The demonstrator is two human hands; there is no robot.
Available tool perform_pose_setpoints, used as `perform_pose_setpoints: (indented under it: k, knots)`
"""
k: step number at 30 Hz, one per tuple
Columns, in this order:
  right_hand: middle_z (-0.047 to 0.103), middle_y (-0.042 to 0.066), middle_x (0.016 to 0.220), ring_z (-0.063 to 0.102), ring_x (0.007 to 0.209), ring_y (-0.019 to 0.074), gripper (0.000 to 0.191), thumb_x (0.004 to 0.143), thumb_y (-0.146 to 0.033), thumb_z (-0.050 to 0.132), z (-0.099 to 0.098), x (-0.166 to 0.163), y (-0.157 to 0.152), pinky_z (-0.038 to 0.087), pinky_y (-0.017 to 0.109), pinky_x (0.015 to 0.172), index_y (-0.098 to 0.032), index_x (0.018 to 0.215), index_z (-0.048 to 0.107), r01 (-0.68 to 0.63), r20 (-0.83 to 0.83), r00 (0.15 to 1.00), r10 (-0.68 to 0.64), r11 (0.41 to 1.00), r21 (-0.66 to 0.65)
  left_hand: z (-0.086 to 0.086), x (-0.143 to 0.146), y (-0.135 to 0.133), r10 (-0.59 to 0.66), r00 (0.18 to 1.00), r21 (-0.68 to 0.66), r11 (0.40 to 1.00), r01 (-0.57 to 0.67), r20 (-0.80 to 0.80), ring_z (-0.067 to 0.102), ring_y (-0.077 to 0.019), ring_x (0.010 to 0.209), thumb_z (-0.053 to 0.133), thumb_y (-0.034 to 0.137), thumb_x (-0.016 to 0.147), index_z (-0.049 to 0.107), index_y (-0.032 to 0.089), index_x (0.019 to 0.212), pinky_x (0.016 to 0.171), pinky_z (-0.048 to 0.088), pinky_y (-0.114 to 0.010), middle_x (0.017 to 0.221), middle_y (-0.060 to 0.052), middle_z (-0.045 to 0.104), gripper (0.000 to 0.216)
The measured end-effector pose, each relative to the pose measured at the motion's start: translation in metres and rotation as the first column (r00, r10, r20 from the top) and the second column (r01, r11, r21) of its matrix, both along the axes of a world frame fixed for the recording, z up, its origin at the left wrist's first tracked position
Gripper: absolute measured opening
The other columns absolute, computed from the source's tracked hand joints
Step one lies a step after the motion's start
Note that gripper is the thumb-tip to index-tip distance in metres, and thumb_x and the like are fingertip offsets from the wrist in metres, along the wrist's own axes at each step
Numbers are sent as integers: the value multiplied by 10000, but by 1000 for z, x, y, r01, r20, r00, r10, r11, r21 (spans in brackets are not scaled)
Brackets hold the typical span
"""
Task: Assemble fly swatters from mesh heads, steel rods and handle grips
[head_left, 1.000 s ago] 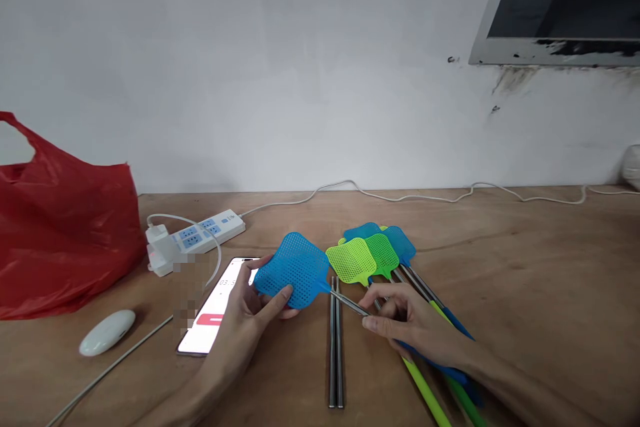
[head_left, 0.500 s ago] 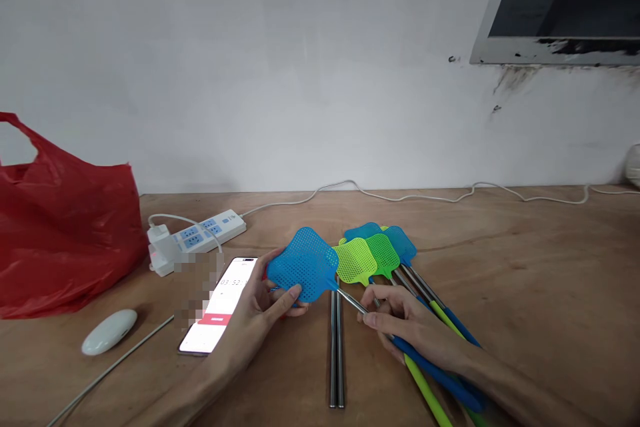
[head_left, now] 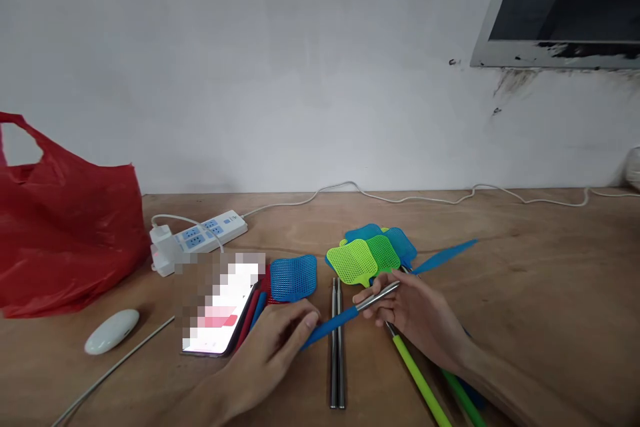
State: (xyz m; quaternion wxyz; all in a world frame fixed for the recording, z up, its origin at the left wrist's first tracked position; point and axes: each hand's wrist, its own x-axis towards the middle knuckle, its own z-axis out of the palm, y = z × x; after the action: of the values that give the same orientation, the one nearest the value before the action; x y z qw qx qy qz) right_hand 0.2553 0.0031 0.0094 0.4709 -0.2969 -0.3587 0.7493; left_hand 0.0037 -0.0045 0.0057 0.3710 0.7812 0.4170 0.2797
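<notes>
A blue fly swatter (head_left: pixel 336 325) with a metal shaft is held between both hands above the table, its mesh head edge-on and pointing to the right. My left hand (head_left: pixel 277 347) is closed on the end of its blue handle. Around the metal shaft curl the fingers of my right hand (head_left: pixel 413 313). Behind that hand lies a pile of swatters with yellow-green (head_left: pixel 353 262), green (head_left: pixel 384 253) and blue (head_left: pixel 401 245) heads. Another blue mesh head (head_left: pixel 294 278) rests on red ones beyond my left hand. Two metal rods (head_left: pixel 337 360) lie side by side between my hands.
On the left are a lit phone (head_left: pixel 220 313), a white oval object (head_left: pixel 112 331), a cable (head_left: pixel 115 367) and a red plastic bag (head_left: pixel 70 233). A power strip (head_left: pixel 210 233) sits behind the phone, its white cord (head_left: pixel 400 199) running along the wall.
The blue swatter has been turned end for end: its head went from my left hand to the right side. My left hand now grips the handle, and my right hand remains at the shaft.
</notes>
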Motion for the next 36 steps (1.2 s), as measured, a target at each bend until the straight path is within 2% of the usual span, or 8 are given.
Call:
perform_pose_setpoints:
  k: [4, 8, 11, 14, 21, 25, 29, 36]
  knots:
    - [741, 140, 898, 692, 801, 237, 412, 878, -542, 574, -1, -3, 1, 501, 335, 710, -144, 838, 673, -22, 25, 999, 21, 999, 49, -6, -2, -5, -22, 990, 84, 996, 34, -142, 563, -189, 709, 480, 399, 991, 638, 250, 930, 642, 390, -270, 766, 8, 629, 226]
    - [679, 23, 755, 609, 622, 172, 418, 802, -576, 680, -7, -3, 4, 483, 286, 563, -202, 986, 655, 236, 97, 964, -247, 965, 115, -5, -5, -4, -5, 986, 123, 992, 27, -169, 602, -207, 762, 456, 367, 997, 587, 259, 1009, 688, 413, -282, 873, -7, 667, 170]
    - [523, -50, 548, 463, 476, 104, 394, 776, -586, 709, -11, -4, 5, 411, 225, 473, -202, 852, 664, 367, 92, 922, -376, 924, 108, -1, -7, -3, 0, 983, 139, 990, 26, -184, 615, -214, 744, 448, 368, 1000, 570, 269, 1028, 671, 416, -287, 887, -7, 680, 160]
    - [462, -59, 480, 411, 431, 87, 422, 780, -612, 697, -12, -10, 1, 382, 213, 444, -192, 758, 658, 334, 89, 935, -344, 936, 115, 4, -5, -4, -9, 986, 145, 989, 33, -167, 637, -222, 791, 452, 371, 1002, 569, 277, 1037, 704, 434, -290, 928, -8, 696, 154]
    - [656, 8, 612, 595, 560, 146, 433, 752, -610, 730, -7, -28, -16, 514, 276, 559, -182, 810, 708, 326, 95, 935, -342, 932, 156, 16, -2, -8, -12, 985, 185, 982, 45, -171, 655, -203, 883, 454, 359, 1011, 589, 307, 1136, 780, 476, -275, 1070, 16, 716, 191]
    - [696, 36, 641, 626, 580, 158, 462, 693, -595, 787, -4, -27, -23, 518, 272, 547, -158, 830, 733, 334, 170, 925, -339, 941, 57, 16, -5, -14, -13, 971, 252, 965, 74, -238, 678, -178, 860, 413, 349, 1029, 565, 341, 1220, 779, 500, -260, 1136, 43, 718, 244]
    - [664, 15, 584, 581, 537, 131, 450, 630, -571, 838, 1, -18, -23, 494, 236, 493, -156, 760, 721, 394, 143, 913, -382, 917, -62, 19, -7, -20, 33, 964, 325, 944, 56, -264, 707, -192, 858, 362, 382, 1036, 576, 337, 1183, 740, 531, -257, 1101, 39, 738, 263]
    - [619, -17, 522, 521, 471, 96, 420, 545, -512, 898, 6, 3, -12, 463, 197, 451, -157, 671, 713, 470, 95, 881, -463, 880, -70, 44, -15, -29, 104, 943, 282, 959, -12, -315, 712, -190, 786, 364, 396, 1016, 657, 351, 1100, 707, 567, -252, 953, 33, 757, 308]
